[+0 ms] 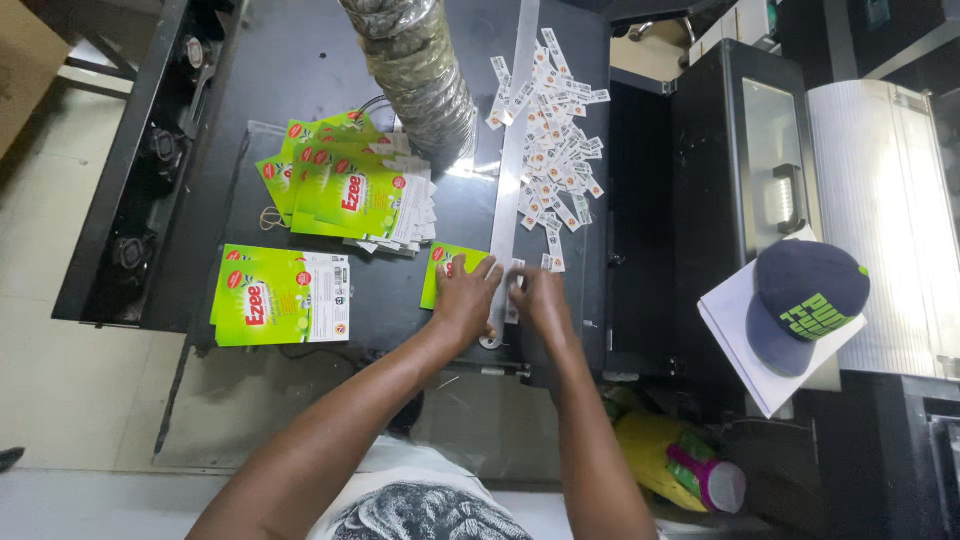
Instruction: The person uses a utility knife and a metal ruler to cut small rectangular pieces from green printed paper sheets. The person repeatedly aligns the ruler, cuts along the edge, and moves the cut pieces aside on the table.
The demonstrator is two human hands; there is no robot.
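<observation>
**Both hands pressed on a metal strip at the front of a dark worktable**

Head view, looking straight down. The left hand (466,296) lies palm down, fingers spread and flat, over the right part of a single green pouch (441,272) and against the lower end of a long metal strip (512,170). Nothing is pinched; the hand presses rather than grips. The right hand (540,298) sits just beside it on the other side of the strip, fingers curled down onto a small white label (516,296) at the strip's edge. Whether the fingertips clamp the label cannot be told.

The strip runs from the table's far edge to the near edge, slightly tilted. The green pouch lies just left of it, partly hidden under the left hand.

Surroundings: a scatter of small white labels (556,140) lies to the right of the strip. A fanned pile of green pouches (350,190) sits left of centre, and a neater stack of green pouches (280,296) lies near the table's left front corner. A foil-wrapped duct (415,70) hangs over the table (290,60). A dark cap (806,300) rests on white paper at right.
</observation>
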